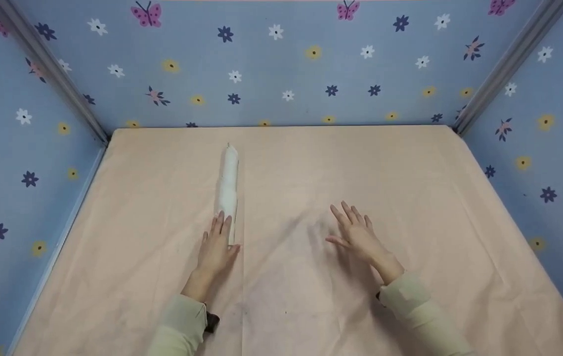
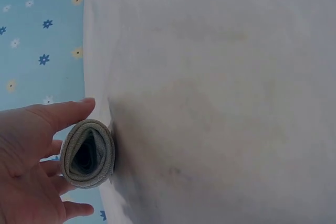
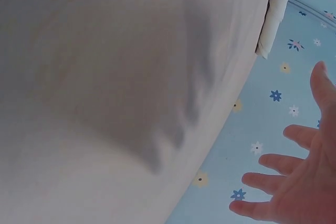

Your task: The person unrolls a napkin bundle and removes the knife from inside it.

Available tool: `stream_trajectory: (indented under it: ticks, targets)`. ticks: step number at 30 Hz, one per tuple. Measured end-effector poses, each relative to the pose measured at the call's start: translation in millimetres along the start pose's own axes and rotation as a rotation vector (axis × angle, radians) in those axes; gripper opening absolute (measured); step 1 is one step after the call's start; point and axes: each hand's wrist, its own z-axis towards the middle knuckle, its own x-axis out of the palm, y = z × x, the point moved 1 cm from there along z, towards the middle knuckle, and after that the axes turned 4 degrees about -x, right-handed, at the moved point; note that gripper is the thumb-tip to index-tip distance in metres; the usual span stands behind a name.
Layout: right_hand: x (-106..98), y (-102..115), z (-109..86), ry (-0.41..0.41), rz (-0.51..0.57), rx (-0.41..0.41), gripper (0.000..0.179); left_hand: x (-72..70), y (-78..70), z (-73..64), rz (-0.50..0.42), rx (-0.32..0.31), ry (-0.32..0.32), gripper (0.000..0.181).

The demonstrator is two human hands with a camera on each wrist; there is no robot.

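A pale rolled-up cloth (image 1: 229,183) lies lengthwise on the covered table, left of its middle. Over the near end of that roll rests my left hand (image 1: 216,249), fingers extended along it and thumb off to the side. The left wrist view looks at the end of the cloth roll (image 2: 106,156), wound in layers around a dark hollow, with the thumb and fingers around it uncurled. Off to the right, my right hand (image 1: 360,240) hovers above the table with spread fingers and holds nothing; its shadow falls on the cover beneath.
A creased peach-coloured cover (image 1: 410,198) spreads over the table. Blue walls (image 1: 281,59) with flowers and butterflies stand behind and on both sides, with grey posts (image 1: 503,64) at the back corners. A dark band (image 1: 212,322) sits at the left wrist.
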Motion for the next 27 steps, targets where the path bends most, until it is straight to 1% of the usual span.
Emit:
stream_trajectory:
  ticks: [7,15,21,27]
  targets:
    - [6,7,1.9,-0.003,0.038,-0.036,0.075,1.1,2.4,1.6,-0.011,-0.002,-0.033,0.071]
    - [16,17,7.5,0.005,0.020,-0.061,0.076,2.6,3.6,3.0,-0.021,-0.028,-0.031,0.070]
    - [21,22,10.1,0.033,0.041,-0.057,0.076,2.0,3.8,4.2,-0.037,-0.046,-0.015,0.071]
    - [24,27,12.1,0.053,0.066,-0.056,0.076,0.1,3.2,3.6,-0.052,-0.040,-0.027,0.070]
